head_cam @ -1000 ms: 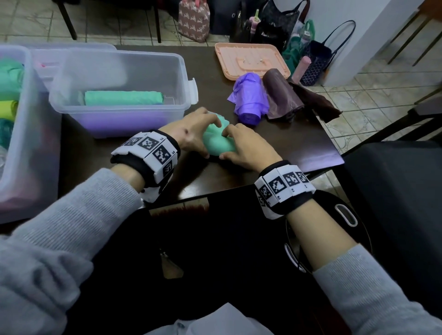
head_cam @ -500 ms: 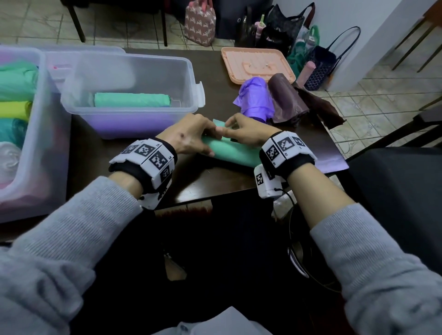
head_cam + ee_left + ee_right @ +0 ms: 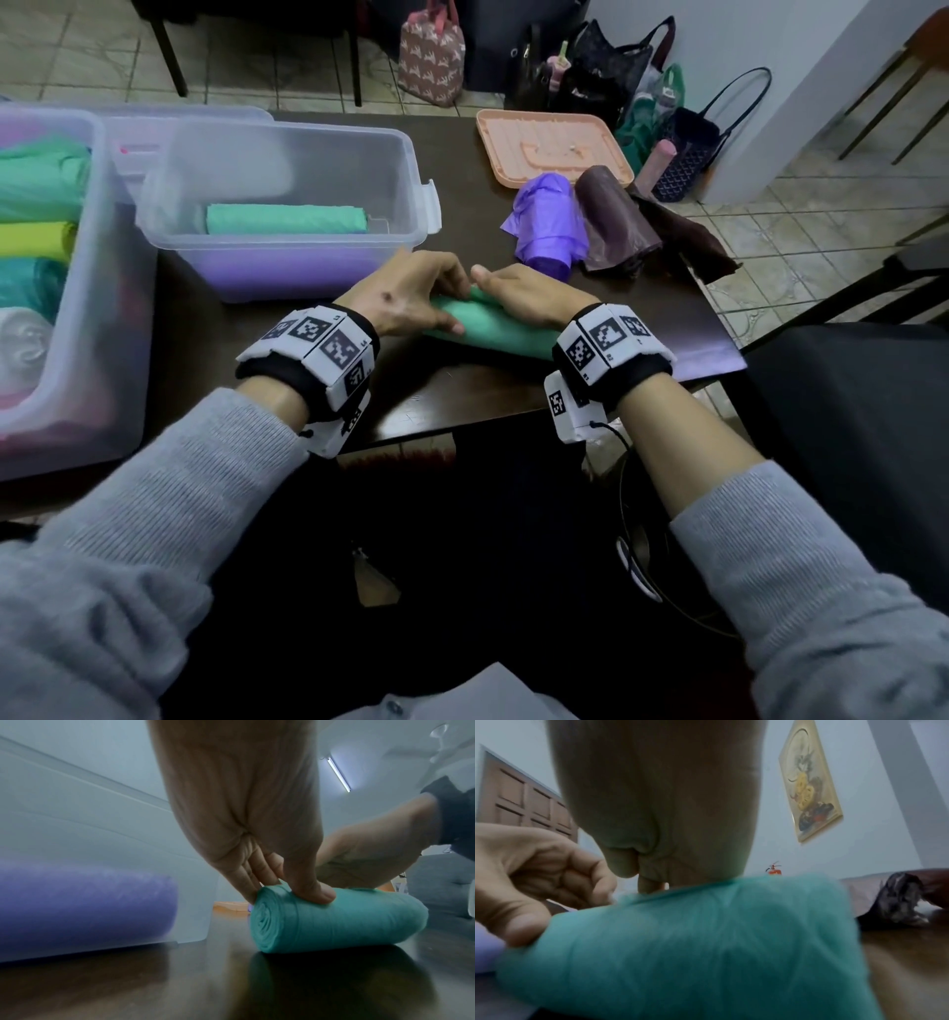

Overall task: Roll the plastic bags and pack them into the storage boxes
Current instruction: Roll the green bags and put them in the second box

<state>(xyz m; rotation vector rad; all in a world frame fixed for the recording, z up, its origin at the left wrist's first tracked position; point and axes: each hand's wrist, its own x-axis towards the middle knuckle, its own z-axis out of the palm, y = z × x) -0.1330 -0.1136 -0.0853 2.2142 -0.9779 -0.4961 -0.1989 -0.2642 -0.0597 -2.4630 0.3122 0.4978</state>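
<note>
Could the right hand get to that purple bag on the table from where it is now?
Probably yes. The purple bag lies in the open on the table just beyond the right hand, with nothing between them. But that hand is busy pressing the green roll, which it would have to let go first.

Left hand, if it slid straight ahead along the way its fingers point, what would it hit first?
Likely the right hand: the left hand, gripping the green roll, points right toward it, fingertips almost touching. Depth is unclear; beyond lies the purple bag.

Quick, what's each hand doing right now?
Left hand: grips the green roll.
Right hand: rests on the same roll; grip cannot be told.
</note>
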